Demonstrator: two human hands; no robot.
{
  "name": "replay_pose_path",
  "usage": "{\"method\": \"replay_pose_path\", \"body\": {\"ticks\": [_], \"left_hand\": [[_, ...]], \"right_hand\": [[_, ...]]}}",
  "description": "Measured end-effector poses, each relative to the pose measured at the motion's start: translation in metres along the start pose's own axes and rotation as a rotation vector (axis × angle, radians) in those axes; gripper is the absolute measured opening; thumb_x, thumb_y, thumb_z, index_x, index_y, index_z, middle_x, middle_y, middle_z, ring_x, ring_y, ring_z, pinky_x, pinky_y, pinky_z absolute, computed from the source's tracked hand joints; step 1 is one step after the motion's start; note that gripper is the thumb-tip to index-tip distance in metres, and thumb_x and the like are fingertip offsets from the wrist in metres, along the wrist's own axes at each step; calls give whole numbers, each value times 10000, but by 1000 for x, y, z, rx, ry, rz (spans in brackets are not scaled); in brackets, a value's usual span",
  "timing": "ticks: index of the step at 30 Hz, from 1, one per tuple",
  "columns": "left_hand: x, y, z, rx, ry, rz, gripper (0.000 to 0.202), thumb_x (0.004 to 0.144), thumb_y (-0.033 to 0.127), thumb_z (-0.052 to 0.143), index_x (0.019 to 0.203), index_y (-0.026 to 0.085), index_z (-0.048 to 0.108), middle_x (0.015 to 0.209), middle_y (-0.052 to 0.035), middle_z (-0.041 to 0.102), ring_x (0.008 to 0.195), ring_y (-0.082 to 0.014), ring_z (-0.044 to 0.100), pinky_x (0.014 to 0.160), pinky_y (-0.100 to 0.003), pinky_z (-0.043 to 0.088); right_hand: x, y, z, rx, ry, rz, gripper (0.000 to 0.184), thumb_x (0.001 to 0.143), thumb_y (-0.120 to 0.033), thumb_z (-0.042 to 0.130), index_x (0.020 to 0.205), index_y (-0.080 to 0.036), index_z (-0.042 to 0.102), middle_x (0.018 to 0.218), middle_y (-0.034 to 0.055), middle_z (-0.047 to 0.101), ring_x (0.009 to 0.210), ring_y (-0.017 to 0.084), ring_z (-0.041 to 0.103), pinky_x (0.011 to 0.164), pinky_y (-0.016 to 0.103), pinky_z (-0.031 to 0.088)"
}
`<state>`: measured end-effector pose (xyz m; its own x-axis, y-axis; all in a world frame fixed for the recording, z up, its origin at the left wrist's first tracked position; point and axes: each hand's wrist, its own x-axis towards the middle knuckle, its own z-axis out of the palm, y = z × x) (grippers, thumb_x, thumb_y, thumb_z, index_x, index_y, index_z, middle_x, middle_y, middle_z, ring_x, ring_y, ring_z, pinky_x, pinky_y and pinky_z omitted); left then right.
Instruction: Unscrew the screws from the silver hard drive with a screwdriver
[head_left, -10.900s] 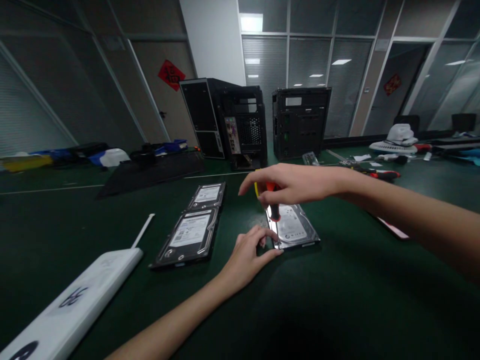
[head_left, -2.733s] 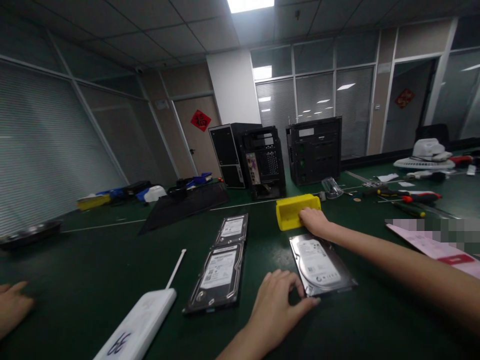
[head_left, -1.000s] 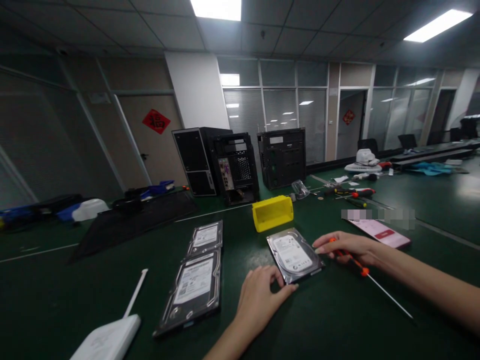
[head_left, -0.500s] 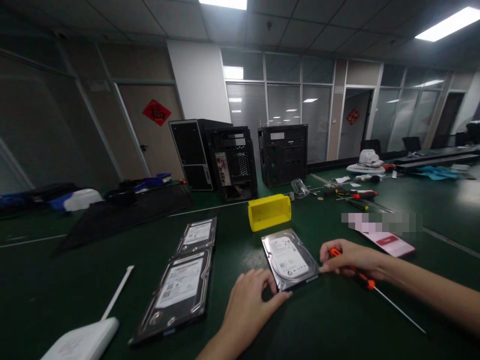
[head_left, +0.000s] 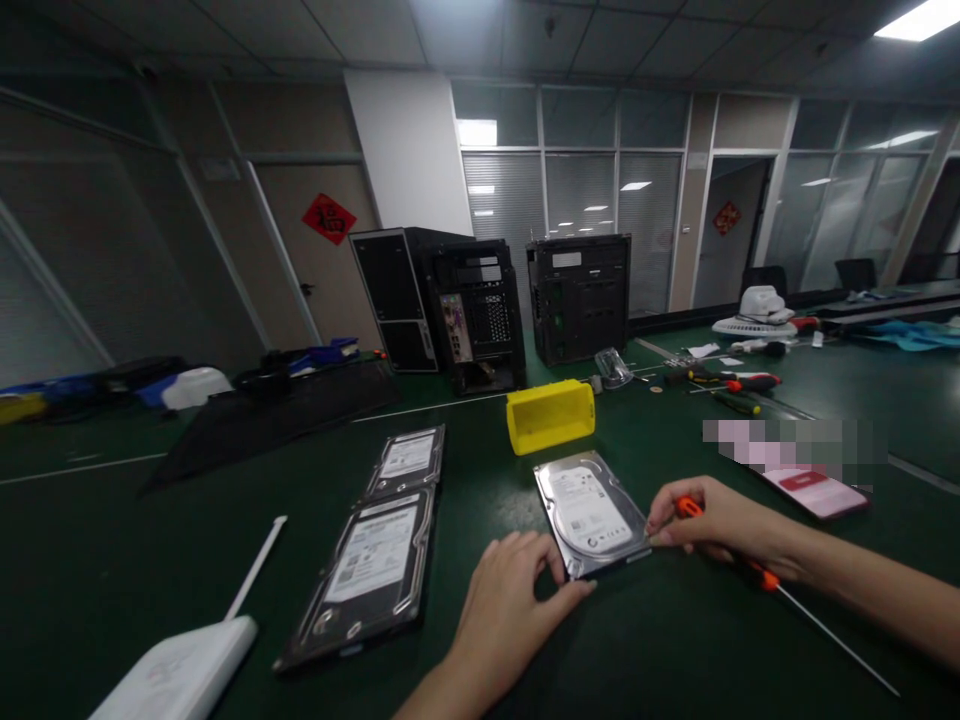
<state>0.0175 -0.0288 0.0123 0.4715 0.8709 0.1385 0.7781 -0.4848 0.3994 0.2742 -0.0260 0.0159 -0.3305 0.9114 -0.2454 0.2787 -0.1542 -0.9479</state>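
Observation:
A silver hard drive [head_left: 591, 510] lies flat on the green table [head_left: 675, 640] in front of me. My left hand [head_left: 510, 610] pinches its near left corner between thumb and fingers. My right hand [head_left: 716, 520] is closed round an orange-handled screwdriver [head_left: 757, 575], whose thin shaft points back along my forearm to the right. The fingertips of that hand touch the drive's right edge. A yellow plastic bin [head_left: 551, 415] stands just behind the drive.
Two dark hard drives [head_left: 382, 530] lie in a row to the left, with a white router [head_left: 180, 670] at the near left. Computer cases [head_left: 495, 300] stand at the back. More screwdrivers [head_left: 739, 385] and a pink-and-white card [head_left: 814, 490] lie to the right.
My right hand left the yellow bin, took up the screwdriver and came to the drive's right edge. The left hand has stayed on the near corner. The view shifted slightly.

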Motion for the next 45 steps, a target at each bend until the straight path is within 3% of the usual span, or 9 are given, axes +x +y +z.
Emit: {"method": "replay_pose_path", "body": {"ticks": [4,8,12,15,21,27,33,45], "left_hand": [[-1,1,-1,-2,-2,-4,323,749,513,502,694,196,536,740,15,560,732,-174,475,626,-258,268],[-3,1,-1,-14,-9,0,314,754,505,501,706,197,535,763,12,563,747,-176,476,632,-261,278],[-3,1,-1,-10,-5,-1,295,757,491,508,720,199,534,774,13,562,761,-177,478,644,-263,288],[-4,2,-1,-5,-2,1,285,760,484,509,730,202,533,786,11,563,777,-182,480,647,-265,292],[-6,4,-3,0,-8,-14,276,764,475,508,730,202,532,789,7,565,789,-188,481,656,-270,298],[-8,4,-2,0,7,6,272,772,474,500,745,205,528,807,11,566,803,-185,483,667,-269,302],[-8,4,-2,8,-3,9,270,776,471,493,742,206,529,815,11,566,801,-185,483,672,-266,306],[-8,4,-2,10,9,26,286,777,481,486,747,200,529,808,5,569,790,-187,482,664,-262,308]], "right_hand": [[-4,-1,-5,-55,19,0,335,638,-383,651,896,-178,595,710,-8,555,480,35,422,353,136,256],[-9,-2,-20,-244,55,-49,339,727,-458,540,929,-192,604,614,-16,513,433,43,394,376,162,288],[-11,-4,-24,-457,40,-162,321,730,-458,535,883,-189,623,819,36,575,629,113,526,543,223,422],[-16,-8,-16,-595,71,-279,277,765,-421,507,899,-210,626,887,36,578,781,147,543,703,266,432],[-29,-15,0,-737,92,-382,250,824,-348,440,970,-232,607,956,34,557,852,142,536,741,252,420],[-26,-9,2,-769,69,-411,241,832,-318,428,946,-223,617,953,42,562,842,147,544,723,247,426],[-19,-3,0,-746,140,-397,232,808,-347,464,925,-236,631,924,32,614,823,169,563,738,276,426],[-16,-10,5,-657,153,-409,221,764,-310,518,910,-215,654,912,43,636,835,178,575,760,292,434]]}}
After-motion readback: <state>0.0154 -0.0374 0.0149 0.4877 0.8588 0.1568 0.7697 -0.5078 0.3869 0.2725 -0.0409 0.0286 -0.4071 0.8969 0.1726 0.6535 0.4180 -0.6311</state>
